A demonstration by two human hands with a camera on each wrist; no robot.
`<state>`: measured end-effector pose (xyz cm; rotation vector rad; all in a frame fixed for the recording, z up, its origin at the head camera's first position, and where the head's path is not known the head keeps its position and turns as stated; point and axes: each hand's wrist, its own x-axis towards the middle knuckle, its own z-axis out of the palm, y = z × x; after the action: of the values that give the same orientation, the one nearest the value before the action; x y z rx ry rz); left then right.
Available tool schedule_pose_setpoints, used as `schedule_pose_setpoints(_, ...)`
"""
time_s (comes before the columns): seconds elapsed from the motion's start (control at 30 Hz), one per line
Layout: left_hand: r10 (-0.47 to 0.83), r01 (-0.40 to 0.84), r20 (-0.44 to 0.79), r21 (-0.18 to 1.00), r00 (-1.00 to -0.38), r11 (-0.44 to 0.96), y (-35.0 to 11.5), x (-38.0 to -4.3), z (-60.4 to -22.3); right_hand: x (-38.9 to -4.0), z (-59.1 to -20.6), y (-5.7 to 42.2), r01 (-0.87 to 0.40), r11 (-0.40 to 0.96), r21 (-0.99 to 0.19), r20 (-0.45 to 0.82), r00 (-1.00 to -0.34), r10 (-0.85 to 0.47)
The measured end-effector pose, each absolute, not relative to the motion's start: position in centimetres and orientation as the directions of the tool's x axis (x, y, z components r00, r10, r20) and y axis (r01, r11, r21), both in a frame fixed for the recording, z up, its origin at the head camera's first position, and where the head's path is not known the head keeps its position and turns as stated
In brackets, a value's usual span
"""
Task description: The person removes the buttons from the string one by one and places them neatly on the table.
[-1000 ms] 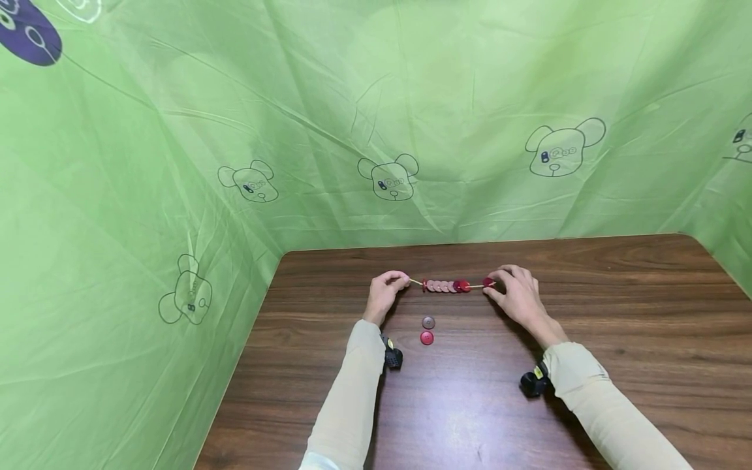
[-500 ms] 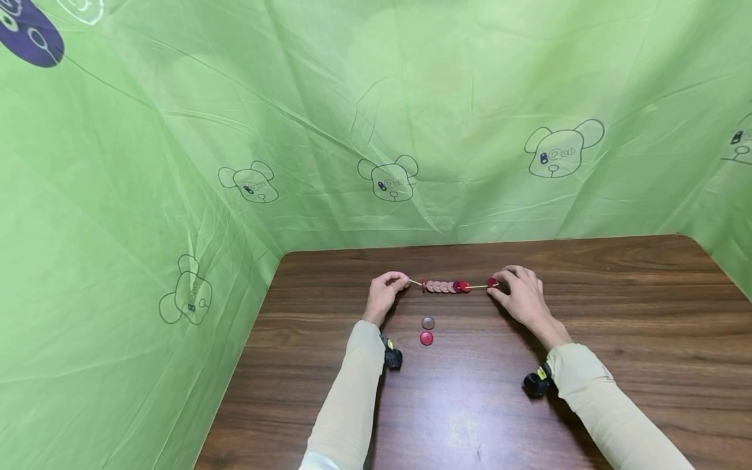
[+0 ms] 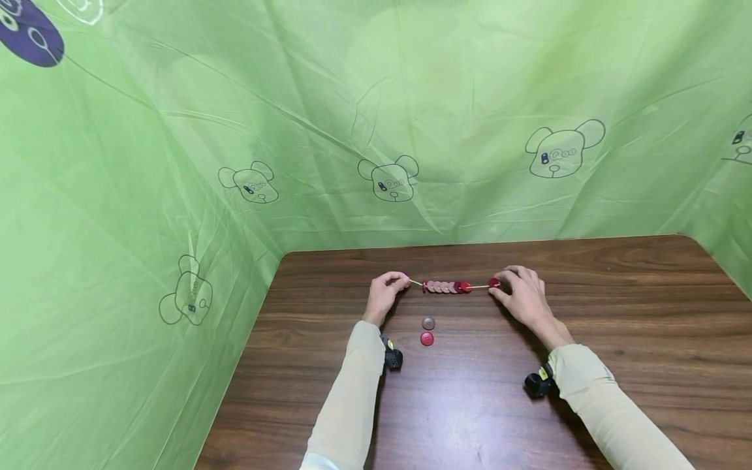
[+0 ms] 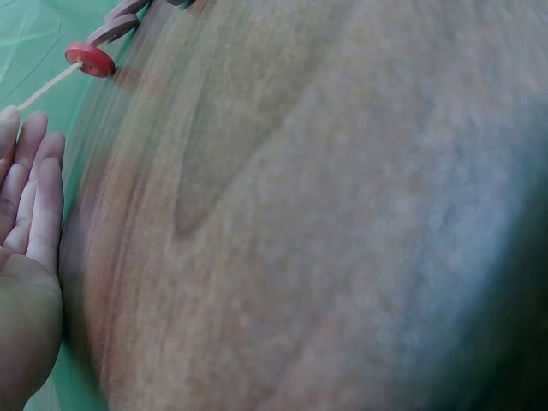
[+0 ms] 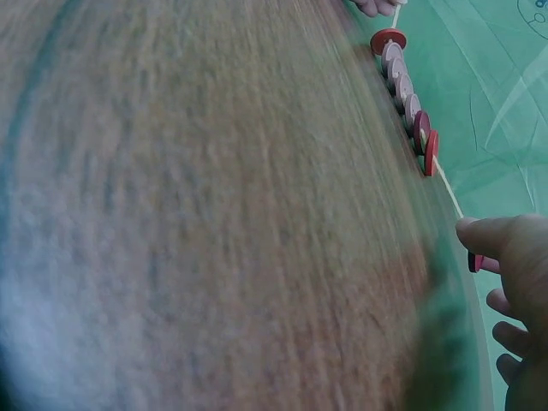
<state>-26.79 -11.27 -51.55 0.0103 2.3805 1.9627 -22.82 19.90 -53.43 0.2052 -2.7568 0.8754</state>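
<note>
A person's left hand (image 3: 383, 297) pinches one end of a pale cord (image 3: 480, 286) between thumb and fingertips, its grip closed on the cord alone. The right hand (image 3: 523, 297) has its grip closed on a dark red button (image 3: 494, 282), held between thumb and finger toward the cord's other end; whether the cord runs through that button cannot be made out. Between the hands the cord is stretched nearly straight over the far part of the table (image 3: 646, 326), and whether it touches the wood is unclear. Threaded on it, nearer the left hand, are a red button (image 3: 424, 286) turned edge-on, a row of overlapping pale pink buttons (image 3: 442, 287), a dark maroon button (image 3: 457, 287) and a bright red button (image 3: 466, 287). A bare length of cord separates this row from the right hand. Closer to the person, a grey-brown button (image 3: 428, 323) and a loose red button (image 3: 427, 339) lie flat on the table, just beside each other. Green cloth (image 3: 329, 65) hangs behind.
</note>
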Motion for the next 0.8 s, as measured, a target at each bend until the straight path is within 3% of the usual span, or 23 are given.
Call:
schedule_pose_setpoints(0.3,0.004,-0.014,-0.015,0.984,-1.0,0.177,-11.4,-28.1,-54.5,-22.7,-53.3,20.0,-0.198,0.81,-0.552,0.268,-0.962,-0.052)
schedule_pose_setpoints(0.8,0.041,-0.036,-0.044,0.983,-0.998,0.182,-11.4,-27.3,-52.2,-22.7,-53.3,20.6,-0.185,0.815,-0.549,0.259,-0.965,-0.044)
